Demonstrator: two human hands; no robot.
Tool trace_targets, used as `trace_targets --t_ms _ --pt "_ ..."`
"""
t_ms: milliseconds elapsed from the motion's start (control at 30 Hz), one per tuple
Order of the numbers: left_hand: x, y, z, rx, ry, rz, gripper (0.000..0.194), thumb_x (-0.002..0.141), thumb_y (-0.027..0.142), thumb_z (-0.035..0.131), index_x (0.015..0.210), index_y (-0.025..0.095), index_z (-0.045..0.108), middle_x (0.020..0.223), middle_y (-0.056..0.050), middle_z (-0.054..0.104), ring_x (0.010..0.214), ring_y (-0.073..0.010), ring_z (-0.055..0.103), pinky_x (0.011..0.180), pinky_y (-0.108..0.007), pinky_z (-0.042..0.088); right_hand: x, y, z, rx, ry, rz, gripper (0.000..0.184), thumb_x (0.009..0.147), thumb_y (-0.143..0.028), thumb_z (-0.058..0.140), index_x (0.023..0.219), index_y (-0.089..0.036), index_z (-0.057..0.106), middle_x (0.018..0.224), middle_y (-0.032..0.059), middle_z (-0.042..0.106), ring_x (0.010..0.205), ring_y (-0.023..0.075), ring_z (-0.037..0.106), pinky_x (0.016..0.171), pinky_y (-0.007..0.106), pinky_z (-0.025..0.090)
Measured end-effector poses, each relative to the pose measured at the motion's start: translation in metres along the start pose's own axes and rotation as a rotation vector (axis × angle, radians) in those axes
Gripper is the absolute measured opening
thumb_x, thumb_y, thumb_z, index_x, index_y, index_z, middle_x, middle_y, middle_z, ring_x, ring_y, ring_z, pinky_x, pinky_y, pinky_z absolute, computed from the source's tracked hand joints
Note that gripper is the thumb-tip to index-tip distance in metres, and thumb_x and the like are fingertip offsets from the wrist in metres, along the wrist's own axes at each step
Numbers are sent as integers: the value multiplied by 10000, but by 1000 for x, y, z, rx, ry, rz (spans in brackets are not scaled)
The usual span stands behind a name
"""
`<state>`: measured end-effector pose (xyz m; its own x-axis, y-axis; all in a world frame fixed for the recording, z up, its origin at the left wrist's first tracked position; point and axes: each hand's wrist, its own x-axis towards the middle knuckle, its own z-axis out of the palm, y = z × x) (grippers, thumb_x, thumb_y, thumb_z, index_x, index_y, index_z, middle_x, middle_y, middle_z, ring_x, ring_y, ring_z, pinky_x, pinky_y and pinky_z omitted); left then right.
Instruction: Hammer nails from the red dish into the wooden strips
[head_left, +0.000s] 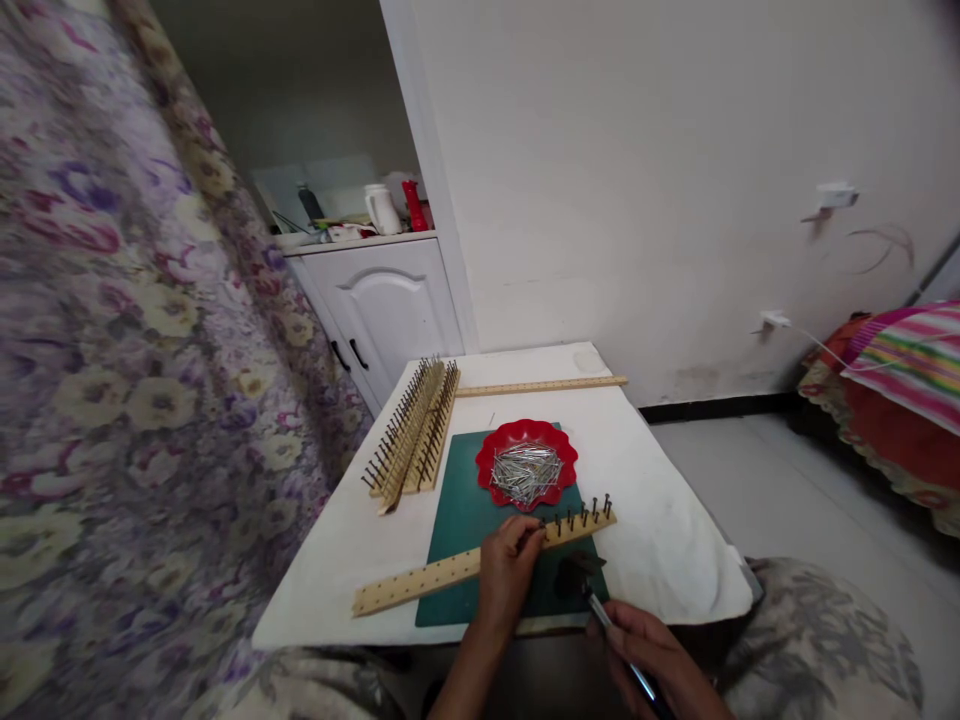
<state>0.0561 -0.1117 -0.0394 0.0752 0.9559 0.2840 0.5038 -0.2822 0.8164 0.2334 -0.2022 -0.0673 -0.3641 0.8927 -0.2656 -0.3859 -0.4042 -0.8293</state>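
Note:
My left hand (508, 570) rests on a pale wooden strip (420, 580), thumb and fingertips pinched around a nail beside a group of upright dark nails (571, 518) at the strip's right end. Most of the pinched nail is hidden by the fingers. Small holes dot the strip's left part. In my right hand (645, 645) is a hammer (581, 575), gripped by its handle, its dark head just below the strip. Under the strip lies a green cutting mat (457, 500). A red scalloped dish (491, 440) full of silver nails (526, 470) sits on the mat.
Nail-studded wooden strips (412, 430) lie at the table's left. Another strip (540, 386) crosses the back of the white-covered table (360, 560). A floral curtain (150, 400) hangs at left, a white cabinet (390, 310) stands behind, and a wall (637, 180) rises beyond the table.

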Motion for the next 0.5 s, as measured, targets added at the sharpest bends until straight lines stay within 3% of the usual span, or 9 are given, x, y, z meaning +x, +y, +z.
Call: trace_targets --t_ms 233,500 --pt "1 2 1 42 -13 -10 127 803 235 548 791 198 668 771 -10 675 725 -163 607 657 -232 426 4 5 -3 15 -9 -1 376 745 -521 609 831 -161 539 328 -88 511 215 31 277 261 138 129" --pt "0 3 1 95 -46 68 137 816 186 526 759 196 650 762 -10 624 726 -145 585 653 -217 401 0 -2 1 -7 -25 1 371 763 -520 593 839 -161 532 355 -81 520 225 31 279 274 145 128"
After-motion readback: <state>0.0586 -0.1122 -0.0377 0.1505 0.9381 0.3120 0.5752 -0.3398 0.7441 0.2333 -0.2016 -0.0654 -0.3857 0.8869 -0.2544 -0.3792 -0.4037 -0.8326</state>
